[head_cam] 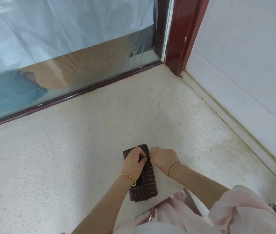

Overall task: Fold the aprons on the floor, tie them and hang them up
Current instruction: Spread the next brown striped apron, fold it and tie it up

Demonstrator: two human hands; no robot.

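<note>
Left hand (pixel 135 160) and right hand (pixel 163 158) pinched the thin black fabric tie (pixel 144 157) over the folded brown pinstriped cloth apron (pixel 148 181) beneath them; slack likely risked unravelling.

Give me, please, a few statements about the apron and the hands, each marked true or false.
The apron lies folded in a narrow bundle on the floor. True.
The left hand and the right hand both pinch it near its far end. True.
The apron is plain white. False: it is dark brown with thin pale stripes.
The left wrist is bare. False: it wears a gold bangle.
</note>
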